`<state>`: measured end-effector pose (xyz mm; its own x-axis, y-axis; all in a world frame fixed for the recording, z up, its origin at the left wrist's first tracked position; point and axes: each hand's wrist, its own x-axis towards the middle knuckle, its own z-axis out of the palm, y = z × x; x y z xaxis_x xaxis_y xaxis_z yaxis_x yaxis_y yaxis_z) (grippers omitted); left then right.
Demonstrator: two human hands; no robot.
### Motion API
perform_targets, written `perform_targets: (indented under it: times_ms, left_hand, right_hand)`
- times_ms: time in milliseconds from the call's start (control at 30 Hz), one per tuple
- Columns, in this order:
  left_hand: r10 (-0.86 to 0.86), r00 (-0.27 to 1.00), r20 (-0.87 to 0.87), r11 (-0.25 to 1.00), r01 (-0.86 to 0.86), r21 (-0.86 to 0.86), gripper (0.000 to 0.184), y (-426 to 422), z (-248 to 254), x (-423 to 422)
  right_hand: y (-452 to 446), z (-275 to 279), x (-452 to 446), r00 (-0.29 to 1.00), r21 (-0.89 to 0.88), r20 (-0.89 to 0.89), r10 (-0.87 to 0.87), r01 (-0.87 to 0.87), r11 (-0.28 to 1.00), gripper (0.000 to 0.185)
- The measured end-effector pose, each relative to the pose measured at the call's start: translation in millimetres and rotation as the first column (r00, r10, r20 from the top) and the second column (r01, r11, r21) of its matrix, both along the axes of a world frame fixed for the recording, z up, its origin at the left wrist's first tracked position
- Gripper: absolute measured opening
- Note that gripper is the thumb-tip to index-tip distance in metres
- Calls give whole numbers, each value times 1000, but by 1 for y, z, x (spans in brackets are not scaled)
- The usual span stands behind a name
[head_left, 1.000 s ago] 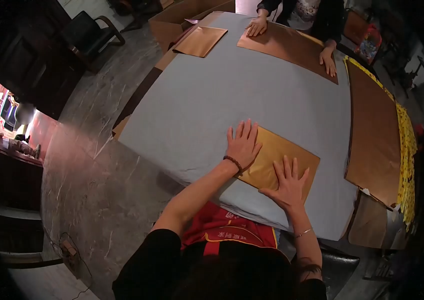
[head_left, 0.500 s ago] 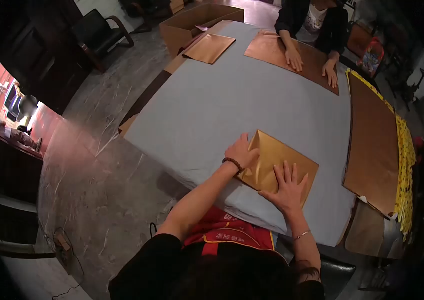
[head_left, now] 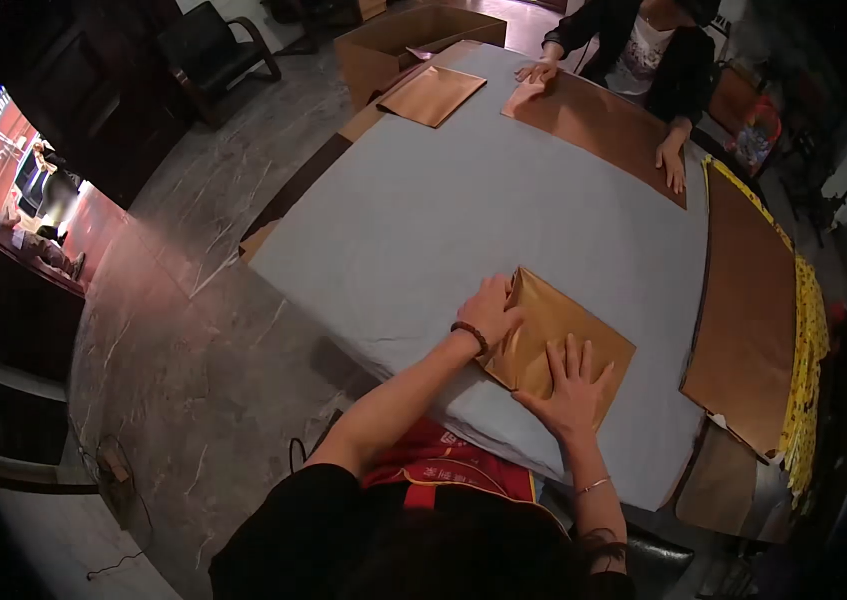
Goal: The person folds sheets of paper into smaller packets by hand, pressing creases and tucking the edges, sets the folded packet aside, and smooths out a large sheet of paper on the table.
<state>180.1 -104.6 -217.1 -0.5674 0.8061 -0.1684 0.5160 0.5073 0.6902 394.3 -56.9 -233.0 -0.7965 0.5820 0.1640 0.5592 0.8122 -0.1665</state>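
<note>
A folded, gold-coloured sheet (head_left: 584,315) lies at the near edge of the cloth-covered table (head_left: 394,220). At its left edge is my left hand (head_left: 491,310), with a beaded bracelet at the wrist. That hand's fingers are curled along the folded edge, with the thumb over the top of the sheet. My right hand (head_left: 574,390) rests flat on the sheet's near right part, fingers spread. A crease runs down the sheet close to my left thumb. The underside of the sheet is hidden.
Across the table, a person's hands (head_left: 672,160) rest on a large copper-coloured sheet (head_left: 604,120). A smaller copper sheet (head_left: 434,96) lies at the far left, near a cardboard box (head_left: 374,60). Brown sheets (head_left: 744,320) with yellow edging (head_left: 804,370) lie on the right.
The wrinkled left part of the gold sheet now looks flatter, with a sharper crease. My right hand stays spread on it. Across the table, one of the person's hands has moved to their sheet's left corner.
</note>
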Motion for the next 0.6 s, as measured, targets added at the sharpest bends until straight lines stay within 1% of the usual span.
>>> perform_targets:
  times_ms: [67, 100, 167, 200, 267, 300, 367, 400, 467, 500, 533, 567, 600]
  left_hand:
    - [-4, 962, 274, 996, -20, 83, 56, 0, -5, -7]
    - [-7, 961, 275, 997, -16, 81, 56, -1, -12, -7]
    - [-57, 850, 523, 931, -144, 336, 48, -6, -30, -2]
    - [-68, 849, 524, 932, -133, 336, 48, -11, -35, -3]
    - [-229, 826, 515, 961, 109, 253, 43, -24, -41, -8]
    - [-248, 820, 516, 958, 128, 256, 43, -28, -38, -5]
    - [-249, 731, 635, 937, 16, 349, 32, -35, -25, 0]
    - [-264, 728, 632, 935, 32, 354, 32, -36, -29, 0]
    - [-204, 872, 445, 948, 62, 313, 26, -33, -39, -4]
    - [-210, 874, 438, 944, 65, 322, 26, -33, -32, -4]
    - [-251, 818, 517, 931, 58, 362, 26, -34, -19, -3]
    - [-294, 756, 584, 914, 45, 403, 26, -31, -11, -7]
    - [-297, 765, 572, 908, 41, 416, 26, -27, -12, -20]
  right_hand:
    - [0, -1, 0, 1000, 6, -7, -2, 2, 1000, 93]
    - [0, -1, 0, 1000, 7, -3, 1, -1, 1000, 92]
    - [1, -1, 0, 1000, 9, 3, -5, 5, 1000, 92]
    - [1, -2, 0, 1000, 2, -16, 6, -6, 1000, 92]
    - [2, 0, 1, 999, -4, -32, -7, 7, 1000, 92]
    - [2, 4, 0, 1000, -38, -16, -7, 7, 999, 92]
    - [1, 10, -1, 1000, -101, 16, -7, 9, 995, 91]
    - [3, 10, 1, 1000, -96, 13, -23, 24, 995, 91]
    - [7, 10, 7, 1000, -173, -16, -10, 7, 985, 93]
    - [7, 9, 10, 1000, -163, -22, -12, 8, 987, 93]
    - [5, 8, 15, 907, -491, -372, -197, -12, 871, 91]
    - [7, 8, 18, 677, -724, -580, -452, -175, 667, 90]
    - [13, 11, 23, 640, -698, -606, -472, -144, 701, 85]
